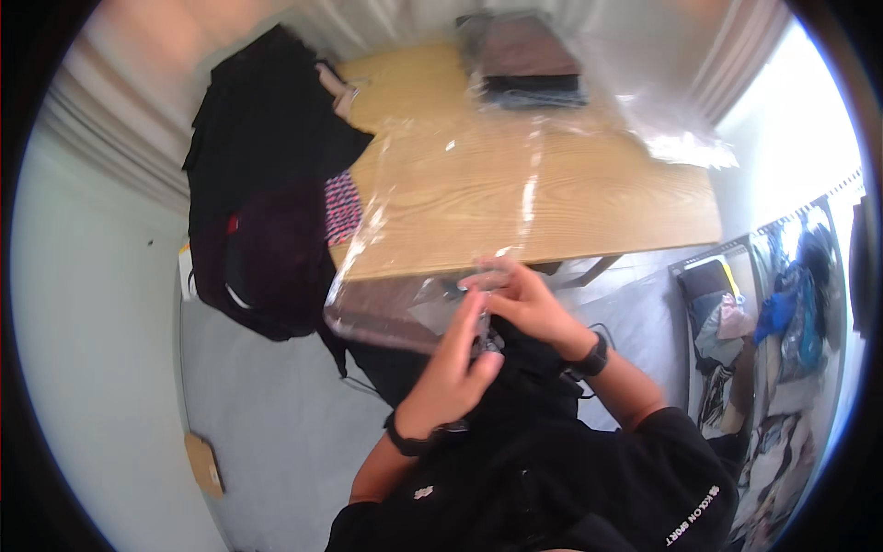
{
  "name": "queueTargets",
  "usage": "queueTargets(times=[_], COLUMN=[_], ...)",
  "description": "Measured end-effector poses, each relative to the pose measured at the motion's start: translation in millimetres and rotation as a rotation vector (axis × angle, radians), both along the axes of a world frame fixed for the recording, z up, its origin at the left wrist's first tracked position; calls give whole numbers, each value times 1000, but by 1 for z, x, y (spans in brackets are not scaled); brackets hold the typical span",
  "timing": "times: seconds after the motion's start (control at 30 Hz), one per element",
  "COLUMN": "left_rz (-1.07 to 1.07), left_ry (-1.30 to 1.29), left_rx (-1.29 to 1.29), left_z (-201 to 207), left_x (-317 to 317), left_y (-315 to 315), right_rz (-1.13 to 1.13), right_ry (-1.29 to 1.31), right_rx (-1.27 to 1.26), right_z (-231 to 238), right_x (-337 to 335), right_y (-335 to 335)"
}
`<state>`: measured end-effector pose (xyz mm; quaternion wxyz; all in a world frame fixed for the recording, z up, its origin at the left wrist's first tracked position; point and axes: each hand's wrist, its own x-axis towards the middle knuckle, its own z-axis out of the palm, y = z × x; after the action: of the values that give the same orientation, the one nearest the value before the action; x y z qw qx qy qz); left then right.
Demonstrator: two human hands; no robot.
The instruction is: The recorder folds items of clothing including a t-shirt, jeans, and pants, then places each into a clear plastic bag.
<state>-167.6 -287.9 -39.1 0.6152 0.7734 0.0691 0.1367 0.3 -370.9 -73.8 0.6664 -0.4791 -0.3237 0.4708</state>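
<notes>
A large transparent plastic bag (pixel 441 221) stretches from my hands over the near edge of the wooden table (pixel 625 193); glare marks its creases. My right hand (pixel 526 304), with a dark band at its wrist, is closed on the bag's near end, fingers bent. Next to it, my left hand (pixel 452 373) points upward with its fingers together, gripping bunched film between thumb and fingers. The hands nearly touch, in front of my body. Exactly where the fingertips meet the film is blurred.
A folded stack of clothes (pixel 532 64) lies at the table's back, beside loose plastic film (pixel 676 129). Black garments (pixel 267 120) and a dark backpack (pixel 262 267) crowd the left side. Racks of bagged clothes (pixel 791 322) stand right. A brown cardboard piece (pixel 204 465) leans low at left.
</notes>
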Motion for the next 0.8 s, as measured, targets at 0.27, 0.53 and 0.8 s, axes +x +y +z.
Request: queueTargets(times=[0.27, 0.53, 0.8], left_rz=[401, 591, 607], left_ry=[-200, -427, -89], left_rx=[615, 1146, 1157], left_z=[19, 54, 30], left_x=[-18, -37, -24], left_y=[-14, -9, 23], right_rz=[242, 199, 61], right_ry=[-243, -531, -200], right_rx=[253, 386, 165], right_z=[61, 90, 35], right_x=[-50, -39, 2], right_y=[-25, -30, -9])
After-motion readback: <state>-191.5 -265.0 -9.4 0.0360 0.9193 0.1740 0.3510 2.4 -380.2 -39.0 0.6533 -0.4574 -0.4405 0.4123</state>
